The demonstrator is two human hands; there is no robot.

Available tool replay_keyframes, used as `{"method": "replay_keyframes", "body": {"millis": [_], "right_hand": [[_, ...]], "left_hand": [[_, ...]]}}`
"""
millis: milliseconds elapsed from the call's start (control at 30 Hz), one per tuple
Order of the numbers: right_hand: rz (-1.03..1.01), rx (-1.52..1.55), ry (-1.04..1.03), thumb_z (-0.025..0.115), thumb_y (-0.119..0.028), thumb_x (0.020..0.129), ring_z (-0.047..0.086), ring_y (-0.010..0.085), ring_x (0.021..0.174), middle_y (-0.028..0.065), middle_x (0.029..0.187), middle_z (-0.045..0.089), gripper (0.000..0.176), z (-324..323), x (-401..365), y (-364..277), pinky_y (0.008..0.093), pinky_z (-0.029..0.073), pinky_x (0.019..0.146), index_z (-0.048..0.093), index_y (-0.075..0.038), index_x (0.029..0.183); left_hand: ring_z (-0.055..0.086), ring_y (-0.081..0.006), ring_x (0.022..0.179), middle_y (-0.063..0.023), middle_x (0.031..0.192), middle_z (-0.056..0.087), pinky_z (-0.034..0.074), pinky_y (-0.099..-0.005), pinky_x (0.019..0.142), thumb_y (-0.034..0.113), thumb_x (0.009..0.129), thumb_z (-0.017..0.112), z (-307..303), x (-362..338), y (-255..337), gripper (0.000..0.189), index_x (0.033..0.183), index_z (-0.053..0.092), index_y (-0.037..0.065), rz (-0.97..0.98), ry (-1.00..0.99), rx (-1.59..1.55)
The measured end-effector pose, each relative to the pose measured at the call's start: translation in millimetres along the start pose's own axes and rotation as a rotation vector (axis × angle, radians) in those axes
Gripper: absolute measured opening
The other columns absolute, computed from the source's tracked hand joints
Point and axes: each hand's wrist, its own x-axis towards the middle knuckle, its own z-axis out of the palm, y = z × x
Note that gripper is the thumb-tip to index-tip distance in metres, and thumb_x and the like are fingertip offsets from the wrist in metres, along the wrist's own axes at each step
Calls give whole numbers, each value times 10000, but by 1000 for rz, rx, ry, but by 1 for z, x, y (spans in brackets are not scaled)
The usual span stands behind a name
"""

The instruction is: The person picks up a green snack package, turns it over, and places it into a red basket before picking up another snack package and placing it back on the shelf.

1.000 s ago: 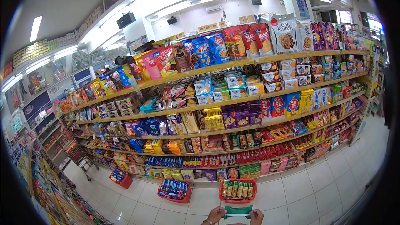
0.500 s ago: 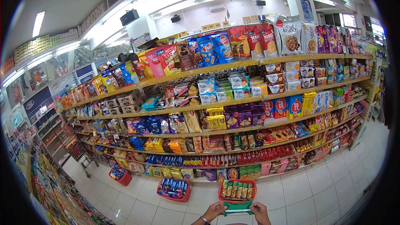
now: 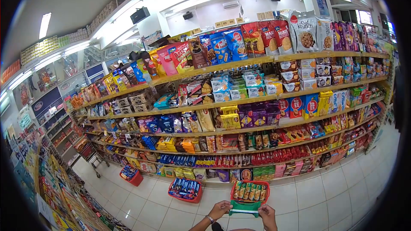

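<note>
My left hand [image 3: 220,208], with a metal watch on the wrist, pinches one end of a green plastic-looking packet [image 3: 244,205]. At its other end my right hand [image 3: 267,212] grips the corner, so it stretches flat between them. A white strip runs along the packet's near side. Directly beyond it is a red basket [image 3: 268,193] on the floor, holding a row of green-and-tan biscuit packs [image 3: 250,191]. The packet overlaps the basket's near rim in this view.
Another red basket [image 3: 198,199] holds dark blue packs, and a third red basket [image 3: 137,180] stands farther left. A long shelf of biscuits and snacks [image 3: 239,133] spans the front. A trolley [image 3: 95,162] stands at the left, near another stocked shelf [image 3: 64,192].
The view has shifted a little, so shelves and baskets sit farther right. Both hands still hold the green packet, which has tilted and now shows a white strip across it.
</note>
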Motion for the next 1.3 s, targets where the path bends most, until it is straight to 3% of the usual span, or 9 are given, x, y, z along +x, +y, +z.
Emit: {"method": "replay_keyframes", "body": {"millis": [300, 600, 733, 933, 1033, 1067, 1133, 1200, 1300], "right_hand": [[207, 48, -43, 546, -58, 883, 582, 163, 836, 42, 906, 593, 138, -3, -7, -2, 296, 501, 748, 608, -38, 1005], [503, 286, 96, 477, -50, 894, 572, 189, 856, 65, 966, 597, 187, -15, -8, 43, 336, 489, 751, 602, -17, 1030], [609, 314, 104, 450, -41, 888, 566, 189, 859, 74, 993, 593, 227, -15, -9, 32, 334, 481, 726, 599, -4, 1055], [477, 514, -74, 509, -44, 868, 579, 193, 923, 79, 1018, 598, 251, -7, -7, 33, 357, 499, 788, 592, -2, 1101], [329, 341, -139, 592, -51, 846, 577, 206, 990, 88, 1062, 599, 282, 0, -1, 39, 367, 500, 847, 583, -3, 1124], [333, 261, -127, 602, -66, 852, 562, 226, 1033, 100, 1123, 586, 349, 3, 4, 42, 364, 491, 870, 557, -27, 1195], [349, 178, -119, 613, -81, 858, 548, 245, 1077, 111, 1184, 573, 419, 6, 9, 51, 361, 482, 893, 531, -52, 1267], [258, 287, 5, 658, -83, 839, 619, 176, 764, 80, 840, 629, 171, 11, 15, 55, 303, 543, 674, 581, -12, 974], [227, 276, 10, 653, -147, 868, 592, 137, 761, 37, 813, 608, 136, 17, 19, 38, 281, 525, 679, 574, -37, 878]], "left_hand": [[578, -79, 850, -32, 993, 619, 489, -248, 719, 186, 886, 649, 15, -5, 12, 319, 1156, 492, 119, -109, 139, -141], [551, -103, 982, -47, 1082, 529, 507, -255, 785, 244, 1004, 412, 29, -4, 25, 268, 1203, 532, 110, 28, -344, 90], [557, -121, 992, -50, 1102, 521, 507, -271, 838, 184, 991, 444, 24, -1, 21, 253, 1213, 534, 102, 51, -453, 74], [547, -159, 994, -83, 1055, 523, 507, -291, 850, 151, 892, 622, 26, -12, 55, 177, 1048, 642, 69, 433, -19, 579], [565, -140, 918, -70, 982, 558, 484, -248, 714, 178, 876, 654, 14, -5, 57, 153, 958, 665, 49, 781, 258, 698], [565, -140, 918, -70, 982, 558, 484, -248, 714, 178, 876, 654, 12, -5, 55, 153, 958, 665, 49, 776, 258, 697], [594, -118, 757, -46, 819, 579, 497, -257, 678, 192, 870, 658, 17, -17, 70, 174, 940, 657, 33, 462, 202, 385], [596, -100, 684, -40, 775, 599, 492, -234, 657, 191, 878, 649, 9, -13, 59, 191, 951, 650, 14, 495, 246, 454], [603, -92, 732, -38, 830, 626, 487, -222, 675, 198, 886, 642, 5, -12, 51, 209, 968, 645, 5, 462, 252, 308]]}}
